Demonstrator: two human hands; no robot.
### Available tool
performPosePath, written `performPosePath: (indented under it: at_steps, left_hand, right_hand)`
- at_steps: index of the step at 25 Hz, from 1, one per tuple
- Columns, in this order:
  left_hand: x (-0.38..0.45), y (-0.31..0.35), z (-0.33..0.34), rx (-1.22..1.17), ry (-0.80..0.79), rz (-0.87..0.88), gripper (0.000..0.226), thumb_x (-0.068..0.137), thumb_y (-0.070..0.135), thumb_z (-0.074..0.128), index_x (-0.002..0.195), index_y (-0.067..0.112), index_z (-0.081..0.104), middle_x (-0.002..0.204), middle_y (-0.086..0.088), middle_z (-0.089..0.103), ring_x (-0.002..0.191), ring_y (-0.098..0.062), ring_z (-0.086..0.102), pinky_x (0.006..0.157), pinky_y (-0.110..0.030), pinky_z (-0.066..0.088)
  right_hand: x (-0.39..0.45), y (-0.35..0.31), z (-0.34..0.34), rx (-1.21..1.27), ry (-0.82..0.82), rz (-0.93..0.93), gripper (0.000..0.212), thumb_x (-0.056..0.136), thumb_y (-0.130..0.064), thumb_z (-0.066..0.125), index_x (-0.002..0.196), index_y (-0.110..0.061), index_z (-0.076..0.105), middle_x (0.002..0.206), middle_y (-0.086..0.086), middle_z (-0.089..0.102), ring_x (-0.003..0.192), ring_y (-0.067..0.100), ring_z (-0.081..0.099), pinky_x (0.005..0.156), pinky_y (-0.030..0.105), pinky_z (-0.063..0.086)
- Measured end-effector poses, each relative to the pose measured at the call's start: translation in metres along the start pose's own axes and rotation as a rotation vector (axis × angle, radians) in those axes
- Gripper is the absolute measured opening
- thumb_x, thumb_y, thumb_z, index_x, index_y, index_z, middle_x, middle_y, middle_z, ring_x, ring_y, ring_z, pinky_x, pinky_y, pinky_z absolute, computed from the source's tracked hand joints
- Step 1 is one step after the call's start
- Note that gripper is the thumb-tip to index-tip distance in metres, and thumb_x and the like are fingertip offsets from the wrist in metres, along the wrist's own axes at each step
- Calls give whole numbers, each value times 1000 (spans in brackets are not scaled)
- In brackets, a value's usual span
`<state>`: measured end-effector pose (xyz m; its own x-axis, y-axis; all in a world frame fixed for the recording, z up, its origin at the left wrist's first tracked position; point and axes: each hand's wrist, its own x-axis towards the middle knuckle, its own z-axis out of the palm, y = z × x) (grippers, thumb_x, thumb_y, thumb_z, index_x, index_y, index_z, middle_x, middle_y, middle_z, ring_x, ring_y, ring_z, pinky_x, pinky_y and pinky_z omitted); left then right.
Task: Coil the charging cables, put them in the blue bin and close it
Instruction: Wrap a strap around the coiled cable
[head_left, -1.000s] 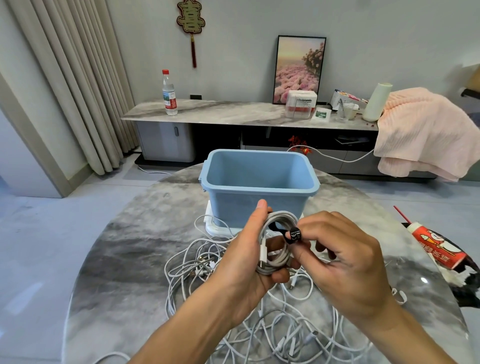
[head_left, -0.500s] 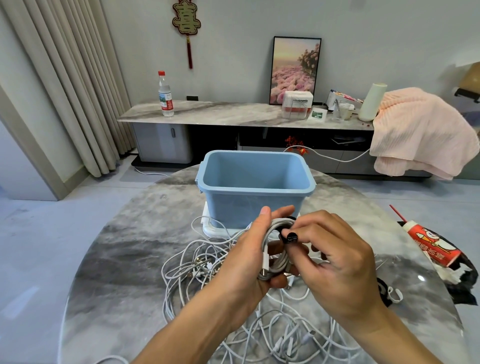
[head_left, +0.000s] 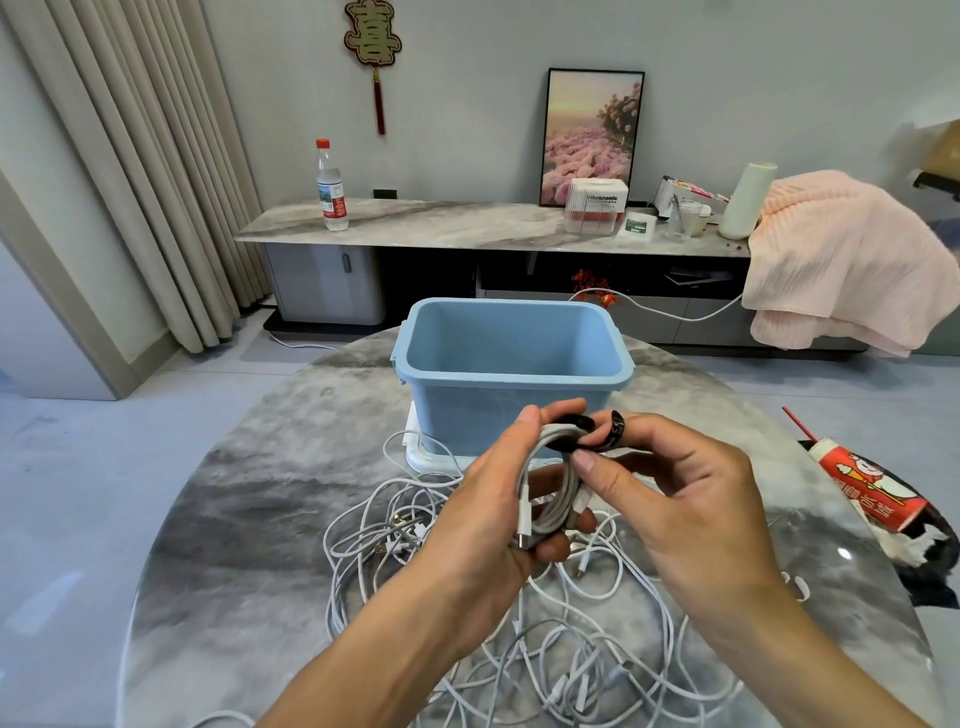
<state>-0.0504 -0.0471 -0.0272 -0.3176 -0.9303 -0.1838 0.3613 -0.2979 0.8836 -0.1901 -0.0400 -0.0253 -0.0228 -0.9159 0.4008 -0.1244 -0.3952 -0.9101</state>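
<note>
- Now we grip a coiled white cable (head_left: 551, 488) in our left hand (head_left: 483, 525), just in front of the blue bin (head_left: 511, 374).
- Our right hand (head_left: 675, 499) pinches a black strap (head_left: 597, 434) looped around the coil.
- Loose cables (head_left: 519, 649) sprawl nearer us than the bin.

The round marble table (head_left: 249, 519) carries loose white charging cables (head_left: 571, 660), a white lid (head_left: 415, 452) under the blue bin (head_left: 511, 400), and a red drink carton (head_left: 872, 480).

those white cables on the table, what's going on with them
A person is bundling them. The left hand holds one coiled cable while the right hand wraps a black strap round it. The blue bin stands open behind, apparently empty, and a loose tangle of cables still lies on the table.
</note>
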Motion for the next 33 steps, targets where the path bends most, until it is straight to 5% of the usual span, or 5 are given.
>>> performPosePath:
  at_steps: [10,15,21,27,33]
  left_hand:
    - [-2,-2,1,79,6,-1,35,91,51,50,108,28,72,85,-7,66,68,-21,58,53,-25,36]
    - [-6,0,3,34,2,-21,43,83,56,58,108,23,71,79,-8,64,63,-22,57,51,-25,31]
    - [-8,1,3,-12,2,-34,36,76,49,70,99,22,73,78,-8,62,61,-23,57,49,-24,29]
    - [-7,3,-2,-12,-16,-18,31,77,45,70,98,22,73,82,-6,61,63,-21,56,47,-21,40]
    - [-4,2,-2,161,31,35,24,87,36,62,107,28,73,79,-4,69,66,-21,57,52,-24,33]
  right_hand:
    - [3,12,-7,-113,-14,-176,23,78,-6,79,89,-26,74,102,-4,73,102,25,67,88,41,53]
    - [6,8,-13,-301,-44,-389,25,78,-12,76,93,-31,71,98,-13,72,97,17,69,84,32,54]
    - [8,9,-17,-610,-47,-701,8,81,-2,75,88,-5,76,102,-5,73,89,21,69,72,35,55]
    - [2,9,-10,-496,-11,-637,8,80,3,75,85,-3,75,100,3,72,85,9,70,74,17,54]
    - [11,4,-19,-499,-97,-657,6,83,-6,75,89,-7,74,97,-9,71,90,13,68,78,31,54]
